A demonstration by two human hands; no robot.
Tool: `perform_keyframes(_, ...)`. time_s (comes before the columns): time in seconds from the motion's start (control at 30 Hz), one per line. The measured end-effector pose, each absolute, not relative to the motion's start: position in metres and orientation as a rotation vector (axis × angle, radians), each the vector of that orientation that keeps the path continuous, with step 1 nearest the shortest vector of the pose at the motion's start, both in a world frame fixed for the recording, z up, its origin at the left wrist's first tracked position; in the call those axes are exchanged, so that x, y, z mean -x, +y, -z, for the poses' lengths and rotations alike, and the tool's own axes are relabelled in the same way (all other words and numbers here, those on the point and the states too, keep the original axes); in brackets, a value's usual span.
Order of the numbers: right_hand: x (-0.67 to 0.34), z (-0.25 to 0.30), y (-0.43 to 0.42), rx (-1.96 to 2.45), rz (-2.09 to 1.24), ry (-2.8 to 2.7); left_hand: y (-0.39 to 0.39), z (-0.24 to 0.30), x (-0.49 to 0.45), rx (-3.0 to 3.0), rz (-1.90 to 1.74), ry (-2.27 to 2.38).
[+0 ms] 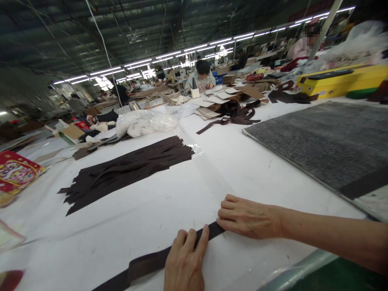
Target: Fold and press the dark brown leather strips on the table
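Note:
A long dark brown fabric strip (pixel 151 260) lies across the white table near its front edge, with a folded or overlapped part toward its left. My left hand (pixel 188 260) is bent over the strip, its fingertips pressing it onto the table. At the strip's right end my right hand (pixel 250 218) is closed, fingers curled over it; the end itself is hidden under them. Beyond my hands lies a flat bundle of similar dark strips (pixel 130 171), loosely lined up with uneven ends.
A grey textured board (pixel 321 137) lies at right. Farther back are a yellow box (pixel 342 83), stacked card pieces (pixel 212 105), loose dark strips (pixel 239 115) and clear plastic bags (pixel 145 121). A red printed packet (pixel 18 173) is at left. A person (pixel 201 76) sits across the table.

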State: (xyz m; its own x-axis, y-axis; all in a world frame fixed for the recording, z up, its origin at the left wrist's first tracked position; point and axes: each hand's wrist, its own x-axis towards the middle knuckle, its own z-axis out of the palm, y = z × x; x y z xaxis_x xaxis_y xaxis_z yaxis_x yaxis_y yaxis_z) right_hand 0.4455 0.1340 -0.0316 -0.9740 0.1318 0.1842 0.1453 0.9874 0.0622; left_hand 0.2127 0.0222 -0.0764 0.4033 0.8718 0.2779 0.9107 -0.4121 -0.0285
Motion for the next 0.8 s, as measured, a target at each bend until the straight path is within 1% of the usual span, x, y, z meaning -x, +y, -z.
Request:
perform_keyframes(0.1, -0.450, 0.031, 0.135, 0.217, 0.134, -2.942, 0.023, 0.074, -0.215, 2.463, 0.259, -1.610)
perform_keyframes(0.27, -0.456, 0.031, 0.136, 0.243, 0.126, -2.979, 0.023, 0.071, -0.217, 2.457, 0.239, -1.586)
perform_keyframes(0.37, -0.457, 0.030, 0.138, 0.269, 0.068, -2.973, 0.025, 0.069, -0.217, 2.463, 0.228, -1.572)
perform_keyframes(0.5, -0.456, 0.027, 0.142, 0.393, -0.089, -2.964, 0.028, 0.068, -0.216, 2.469, 0.230, -1.554)
perform_keyframes(0.67, -0.460, 0.025, 0.145, 0.496, -0.251, -2.961, 0.032, 0.073, -0.213, 2.481, 0.382, -1.523)
perform_keyframes(0.8, -0.465, 0.026, 0.146, 0.535, -0.322, -2.909, 0.038, 0.076, -0.212, 2.545, 0.506, -1.413)
